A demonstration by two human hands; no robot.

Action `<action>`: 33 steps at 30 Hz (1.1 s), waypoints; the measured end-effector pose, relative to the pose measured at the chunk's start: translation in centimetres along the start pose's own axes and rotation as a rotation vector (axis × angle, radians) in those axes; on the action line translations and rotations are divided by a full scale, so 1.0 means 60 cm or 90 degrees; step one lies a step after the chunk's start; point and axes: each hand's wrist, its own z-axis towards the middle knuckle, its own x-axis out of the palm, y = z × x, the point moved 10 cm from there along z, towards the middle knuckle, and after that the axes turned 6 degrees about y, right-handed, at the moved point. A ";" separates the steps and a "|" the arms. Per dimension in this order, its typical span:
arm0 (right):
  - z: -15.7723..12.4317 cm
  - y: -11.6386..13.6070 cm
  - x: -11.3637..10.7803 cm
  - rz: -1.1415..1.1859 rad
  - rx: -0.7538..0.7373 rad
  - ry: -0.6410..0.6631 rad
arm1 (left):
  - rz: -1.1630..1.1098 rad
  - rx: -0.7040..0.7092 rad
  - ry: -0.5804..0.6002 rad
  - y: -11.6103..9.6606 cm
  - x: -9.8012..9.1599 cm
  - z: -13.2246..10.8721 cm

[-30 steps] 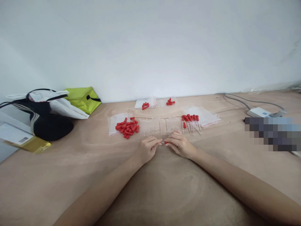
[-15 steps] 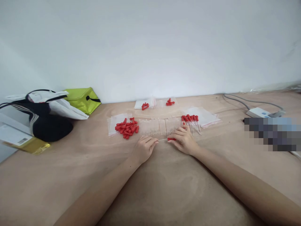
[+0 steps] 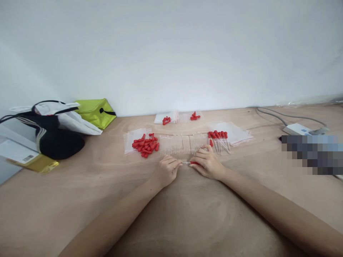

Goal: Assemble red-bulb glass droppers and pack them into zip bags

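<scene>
My left hand (image 3: 168,169) pinches a thin clear dropper tube (image 3: 185,163) that lies level between my two hands. At its right end a red rubber bulb (image 3: 195,163) is closed in the fingers of my right hand (image 3: 207,164). The tube's end meets the bulb; how deep it sits inside is hidden. Just beyond my hands lies a row of clear tubes (image 3: 170,143). A heap of loose red bulbs (image 3: 146,145) is to the left of the row. On the right, several tubes with red bulbs on them (image 3: 218,135) lie side by side.
Clear zip bags (image 3: 233,134) lie at right and under the heap at left. Small groups of red bulbs (image 3: 166,120) are by the wall. A black cap (image 3: 60,144), a lime-green bag (image 3: 92,112) and a power strip (image 3: 297,129) flank the work area.
My hands have moved slightly closer together and a little toward me. Less of the tube shows between them. The whole view has shifted slightly.
</scene>
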 end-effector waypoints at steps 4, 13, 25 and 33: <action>0.002 -0.007 0.000 0.019 0.012 0.000 | -0.017 -0.008 -0.001 0.002 0.000 0.002; -0.017 -0.105 -0.027 0.453 0.274 -0.185 | -0.099 -0.095 -0.013 0.025 -0.009 0.004; -0.104 -0.358 -0.126 0.180 0.632 -0.108 | -0.106 -0.117 0.058 0.034 0.015 0.000; -0.091 -0.363 -0.072 -0.014 0.565 0.050 | -0.096 -0.107 0.069 0.031 0.017 0.003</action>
